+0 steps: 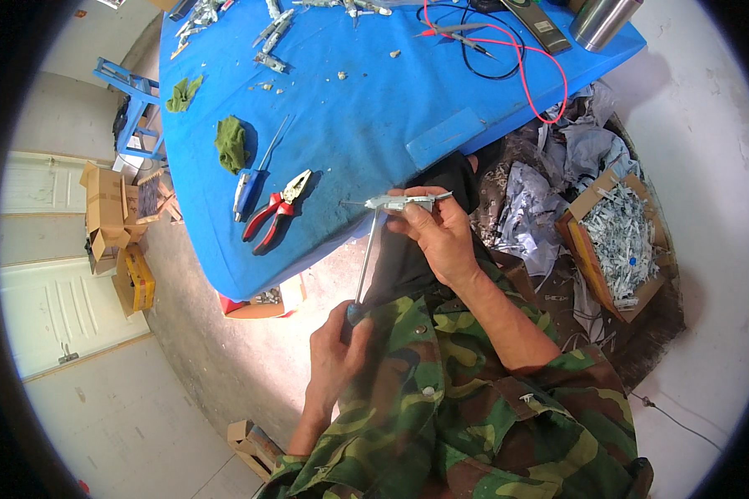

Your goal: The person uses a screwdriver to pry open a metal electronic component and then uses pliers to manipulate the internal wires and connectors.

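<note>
My right hand (441, 233) pinches a slim grey metal part (404, 201) just off the near edge of the blue-covered table. A thin pin-like end points left from it. In my left hand (334, 353) is a screwdriver (364, 270), gripped by its dark handle. Its long shaft slants up, and the tip meets the underside of the grey part near its left end. On the cloth to the left lie red-handled pliers (278, 210) and a second screwdriver (262, 166) with a blue handle.
The blue tablecloth (333, 125) carries green rags (231, 144), grey metal parts (273, 37), test leads (520, 50) and a steel cup (605, 21). At right stands a cardboard box (587, 237) full of metal pieces. Cartons (108, 204) and a blue chair (137, 108) are at left.
</note>
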`<state>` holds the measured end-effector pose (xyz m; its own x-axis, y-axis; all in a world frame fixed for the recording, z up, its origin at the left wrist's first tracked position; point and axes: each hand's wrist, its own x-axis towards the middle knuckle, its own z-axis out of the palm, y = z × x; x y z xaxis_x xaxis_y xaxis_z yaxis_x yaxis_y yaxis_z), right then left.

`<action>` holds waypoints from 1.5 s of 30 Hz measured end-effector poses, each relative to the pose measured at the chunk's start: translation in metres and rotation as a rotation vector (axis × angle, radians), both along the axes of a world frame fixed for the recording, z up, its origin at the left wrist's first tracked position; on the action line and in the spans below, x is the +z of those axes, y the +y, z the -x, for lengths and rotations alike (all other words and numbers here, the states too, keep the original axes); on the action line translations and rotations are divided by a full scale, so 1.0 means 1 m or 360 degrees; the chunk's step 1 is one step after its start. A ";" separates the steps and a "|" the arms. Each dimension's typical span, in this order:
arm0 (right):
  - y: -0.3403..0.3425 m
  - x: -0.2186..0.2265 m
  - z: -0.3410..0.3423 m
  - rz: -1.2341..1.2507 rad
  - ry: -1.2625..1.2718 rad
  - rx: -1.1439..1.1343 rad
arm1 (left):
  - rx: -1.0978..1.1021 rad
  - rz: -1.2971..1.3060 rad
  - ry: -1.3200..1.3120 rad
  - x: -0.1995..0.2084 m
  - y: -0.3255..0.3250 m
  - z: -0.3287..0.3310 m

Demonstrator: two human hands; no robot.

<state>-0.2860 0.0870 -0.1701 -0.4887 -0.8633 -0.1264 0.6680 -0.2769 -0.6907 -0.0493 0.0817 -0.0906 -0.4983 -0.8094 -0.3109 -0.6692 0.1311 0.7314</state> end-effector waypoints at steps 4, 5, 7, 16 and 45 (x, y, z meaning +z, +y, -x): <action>-0.001 0.005 -0.005 -0.0095 0.0164 -0.0054 | 0.0020 0.0091 -0.0060 0.013 0.000 0.004; -0.001 0.008 -0.006 -0.0119 0.0174 -0.0062 | 0.0062 0.0071 -0.0074 0.019 0.001 0.007; -0.002 0.007 -0.008 -0.0131 0.0208 -0.0083 | 0.0068 0.0075 -0.0111 0.027 0.002 0.010; 0.001 0.006 -0.007 -0.0132 0.0580 -0.0125 | -0.0310 0.0593 -0.0247 0.065 -0.023 0.001; -0.005 0.008 0.001 -0.0191 0.0243 -0.0095 | -0.0322 0.0171 -0.0135 0.090 -0.046 0.003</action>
